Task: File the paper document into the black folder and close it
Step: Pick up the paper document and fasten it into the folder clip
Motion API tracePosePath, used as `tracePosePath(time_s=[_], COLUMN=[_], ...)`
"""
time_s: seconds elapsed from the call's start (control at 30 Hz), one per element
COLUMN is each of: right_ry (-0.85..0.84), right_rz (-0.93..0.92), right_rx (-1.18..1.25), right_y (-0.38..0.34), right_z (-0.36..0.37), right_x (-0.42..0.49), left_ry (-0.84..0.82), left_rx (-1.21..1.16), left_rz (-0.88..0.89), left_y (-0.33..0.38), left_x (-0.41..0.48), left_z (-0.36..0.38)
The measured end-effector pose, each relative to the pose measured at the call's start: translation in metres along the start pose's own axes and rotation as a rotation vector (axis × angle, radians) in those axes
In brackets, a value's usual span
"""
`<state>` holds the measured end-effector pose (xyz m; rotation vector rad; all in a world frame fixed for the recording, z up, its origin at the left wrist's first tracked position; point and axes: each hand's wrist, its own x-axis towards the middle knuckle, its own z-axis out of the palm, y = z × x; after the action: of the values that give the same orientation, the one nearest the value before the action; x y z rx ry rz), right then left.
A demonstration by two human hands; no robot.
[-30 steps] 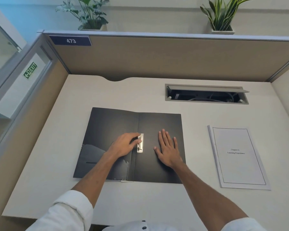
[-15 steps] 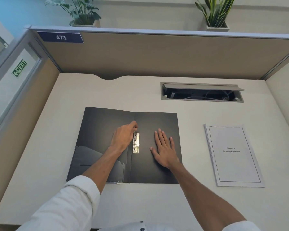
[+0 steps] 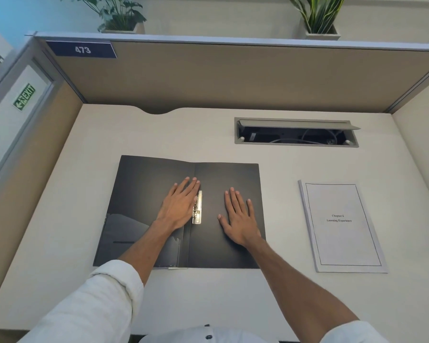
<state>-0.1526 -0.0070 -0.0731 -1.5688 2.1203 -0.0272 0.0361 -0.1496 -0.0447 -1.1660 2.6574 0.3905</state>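
Observation:
The black folder (image 3: 144,184) lies open and flat on the desk in front of me. A metal clip (image 3: 197,207) runs along its spine. My left hand (image 3: 181,205) rests flat on the left leaf, fingers spread, just left of the clip. My right hand (image 3: 238,216) lies flat on the right leaf, fingers apart, holding nothing. The paper document (image 3: 342,226), a white stapled stack with a printed title, lies on the desk to the right of the folder, apart from it.
The cream desk (image 3: 208,134) is walled by tan cubicle partitions (image 3: 233,78) at the back and sides. An open cable tray (image 3: 296,133) sits in the desk behind the document. Two potted plants (image 3: 119,13) stand on the ledge above.
My left hand left the metal clip, slid slightly left and flattened onto the left leaf. My right hand stayed flat on the right leaf.

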Motion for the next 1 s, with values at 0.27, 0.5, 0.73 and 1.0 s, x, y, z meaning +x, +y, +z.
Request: tracePosePath(time_s=[0.27,0.5,0.73,1.0], right_ry=[0.051,0.130,0.177,0.198], right_rz=[-0.044,0.031,0.156,0.336], right_rx=[0.044,-0.021,-0.038,0.054], right_y=[0.016,0.093,0.187,0.274], right_z=[-0.018,-0.033,-0.050,-0.069], right_x=[-0.021,-0.071,-0.122,-0.158], left_ry=[0.071,0.067,-0.015,-0.057], left_rx=[-0.073,-0.120,-0.157,-0.262], left_rz=[-0.024,0.021,0.095,0.064], left_y=[0.040,0.137,0.247,0.338], left_x=[-0.002,0.000,0.007,0.015], left_z=[0.005,0.016,0.037,0.046])
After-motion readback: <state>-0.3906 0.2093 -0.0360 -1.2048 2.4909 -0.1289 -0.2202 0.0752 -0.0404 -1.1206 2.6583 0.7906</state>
